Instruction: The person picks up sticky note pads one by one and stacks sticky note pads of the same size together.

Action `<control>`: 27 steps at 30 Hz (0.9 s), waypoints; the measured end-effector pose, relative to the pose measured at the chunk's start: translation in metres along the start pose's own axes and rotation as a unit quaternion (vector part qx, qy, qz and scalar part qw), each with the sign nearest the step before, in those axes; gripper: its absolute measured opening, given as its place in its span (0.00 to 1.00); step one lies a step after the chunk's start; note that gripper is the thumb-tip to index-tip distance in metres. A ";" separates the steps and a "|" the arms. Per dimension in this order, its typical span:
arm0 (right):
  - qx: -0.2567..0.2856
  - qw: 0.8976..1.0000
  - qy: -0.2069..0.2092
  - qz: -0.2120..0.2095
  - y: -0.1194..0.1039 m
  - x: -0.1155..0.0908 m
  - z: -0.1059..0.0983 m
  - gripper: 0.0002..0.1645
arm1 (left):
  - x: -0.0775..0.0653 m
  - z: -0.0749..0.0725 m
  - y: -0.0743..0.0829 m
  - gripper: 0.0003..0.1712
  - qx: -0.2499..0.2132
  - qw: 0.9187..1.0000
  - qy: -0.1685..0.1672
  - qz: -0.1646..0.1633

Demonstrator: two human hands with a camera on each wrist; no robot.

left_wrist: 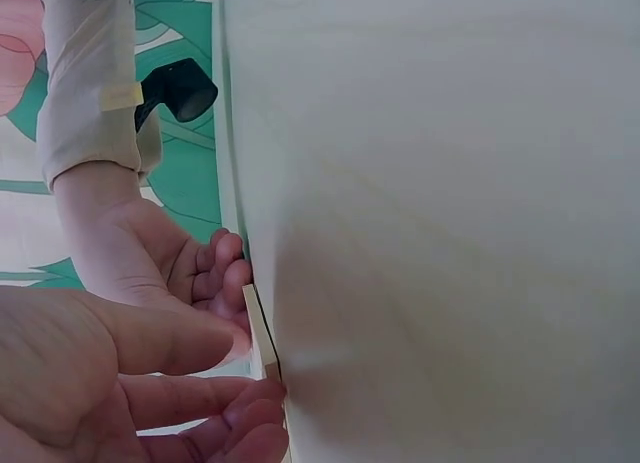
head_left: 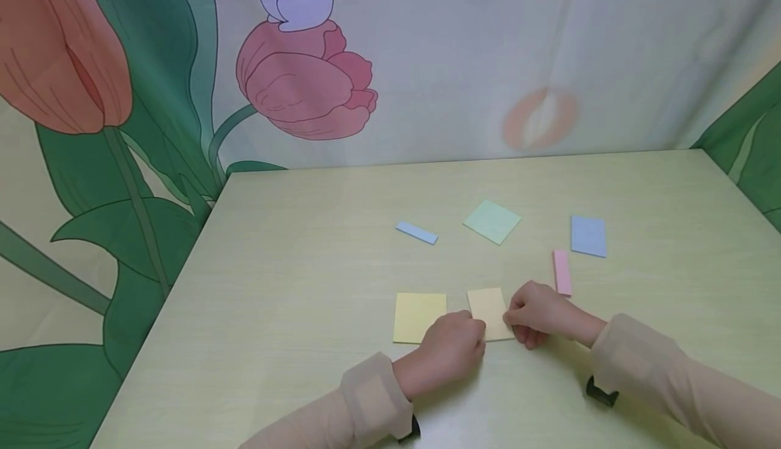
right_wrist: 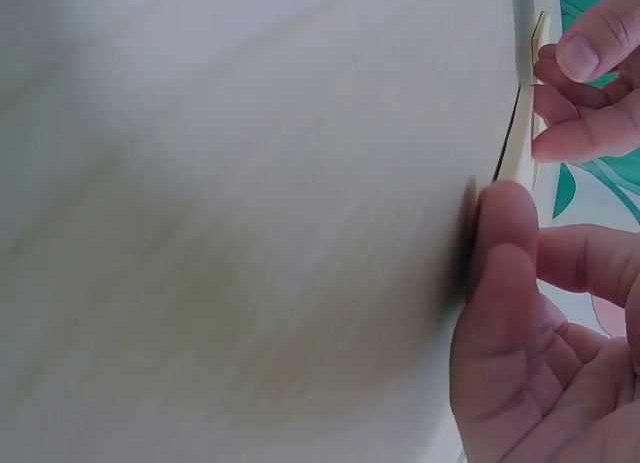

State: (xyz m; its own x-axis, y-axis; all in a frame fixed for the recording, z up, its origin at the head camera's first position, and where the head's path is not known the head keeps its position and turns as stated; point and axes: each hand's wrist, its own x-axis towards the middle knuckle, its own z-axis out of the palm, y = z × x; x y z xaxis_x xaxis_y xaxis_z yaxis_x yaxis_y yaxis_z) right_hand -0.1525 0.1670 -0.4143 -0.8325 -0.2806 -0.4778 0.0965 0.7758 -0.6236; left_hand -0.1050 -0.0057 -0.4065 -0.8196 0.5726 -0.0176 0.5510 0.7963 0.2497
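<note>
A pale orange sticky note pad [head_left: 490,308] lies on the table between both hands. My left hand [head_left: 449,347] pinches its left edge, the fingers curled. At the opposite edge, my right hand [head_left: 543,313] pinches the pad between thumb and fingers. From the left wrist view, the thin pad [left_wrist: 262,333] appears edge-on, low over the tabletop. The right wrist view also has the pad [right_wrist: 517,148] edge-on, near the right fingertips. A yellow square pad [head_left: 418,316] lies just left of it, its lower right corner hidden by my left hand.
Beyond the hands lie a blue strip pad [head_left: 417,232], a green square pad [head_left: 492,222] and a blue rectangular pad [head_left: 588,237]. A pink strip pad [head_left: 562,272] sits close behind my right hand. A printed cloth [head_left: 439,62] hangs at the table's far edge.
</note>
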 end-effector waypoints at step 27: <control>0.191 0.981 0.013 -0.028 0.011 -0.011 -0.008 0.22 | -0.020 -0.002 0.000 0.41 -0.295 0.946 -0.108 -0.076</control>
State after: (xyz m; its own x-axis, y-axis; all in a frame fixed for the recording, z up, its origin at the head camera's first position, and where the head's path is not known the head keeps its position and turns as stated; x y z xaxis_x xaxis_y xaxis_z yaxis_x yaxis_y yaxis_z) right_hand -0.1462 0.1835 -0.4109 -0.8553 -0.2987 -0.4234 0.2433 0.4901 -0.8371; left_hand -0.0887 -0.0180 -0.4047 -0.7957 0.5382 -0.2778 0.1938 0.6609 0.7250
